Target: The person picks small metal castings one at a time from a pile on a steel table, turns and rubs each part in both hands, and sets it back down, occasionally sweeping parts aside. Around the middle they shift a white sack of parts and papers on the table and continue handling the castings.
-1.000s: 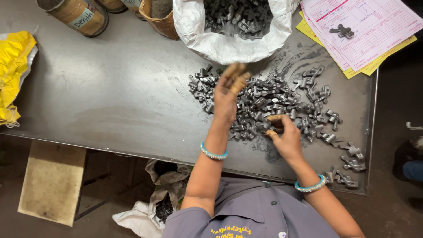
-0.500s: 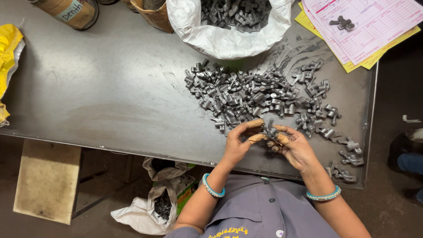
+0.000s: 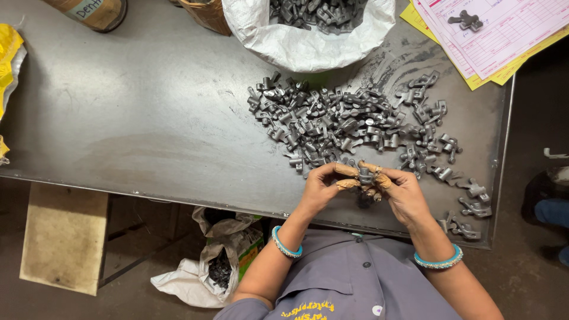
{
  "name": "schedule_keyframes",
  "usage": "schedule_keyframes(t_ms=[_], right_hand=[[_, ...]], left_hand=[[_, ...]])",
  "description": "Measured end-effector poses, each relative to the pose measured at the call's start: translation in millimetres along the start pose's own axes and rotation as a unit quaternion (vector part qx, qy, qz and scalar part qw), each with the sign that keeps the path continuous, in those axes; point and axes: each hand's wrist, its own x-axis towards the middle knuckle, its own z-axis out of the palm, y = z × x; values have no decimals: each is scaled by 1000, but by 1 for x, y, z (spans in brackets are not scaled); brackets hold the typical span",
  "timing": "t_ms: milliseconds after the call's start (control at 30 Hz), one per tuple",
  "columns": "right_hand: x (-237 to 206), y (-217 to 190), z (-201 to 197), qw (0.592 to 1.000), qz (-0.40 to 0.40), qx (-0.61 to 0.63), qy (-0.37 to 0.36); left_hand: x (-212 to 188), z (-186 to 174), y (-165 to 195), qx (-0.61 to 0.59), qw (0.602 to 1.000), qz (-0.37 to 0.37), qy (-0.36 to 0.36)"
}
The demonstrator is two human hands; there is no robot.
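A small grey metal part (image 3: 365, 175) is held between the fingertips of both hands, just above the near edge of the dark metal table (image 3: 148, 136). My left hand (image 3: 323, 185) pinches it from the left and my right hand (image 3: 400, 189) from the right. Both wrists wear teal bangles. A spread heap of similar grey metal parts (image 3: 349, 121) lies on the table just beyond my hands. A few stray parts (image 3: 471, 201) trail off to the right front corner.
A white sack (image 3: 308, 35) full of the same parts stands at the back. Pink and yellow papers (image 3: 492, 29) with one part on them lie at the back right. A yellow bag (image 3: 9, 65) sits far left. Under the table, a white bag (image 3: 204, 266) holds dark pieces.
My left hand pulled back from the heap to the table's near edge and met my right hand. Both now hold one part between the fingertips.
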Motion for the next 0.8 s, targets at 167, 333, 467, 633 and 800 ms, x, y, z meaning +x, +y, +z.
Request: schedule_keyframes(t_ms=[167, 333, 467, 633, 800], right_hand=[[0, 7, -5, 1000, 1, -6, -3], [6, 22, -16, 999, 30, 16, 5], [10, 20, -11, 999, 13, -21, 22], [3, -9, 24, 913, -71, -391, 96], [6, -30, 75, 816, -201, -532, 101]], left_hand=[[-2, -2, -8, -24, 1000, -3, 12], [-6, -2, -11, -2, 999, 17, 33], [-10, -2, -8, -7, 999, 20, 48], [-6, -21, 35, 73, 992, -100, 8], [30, -26, 101, 82, 994, -42, 59]])
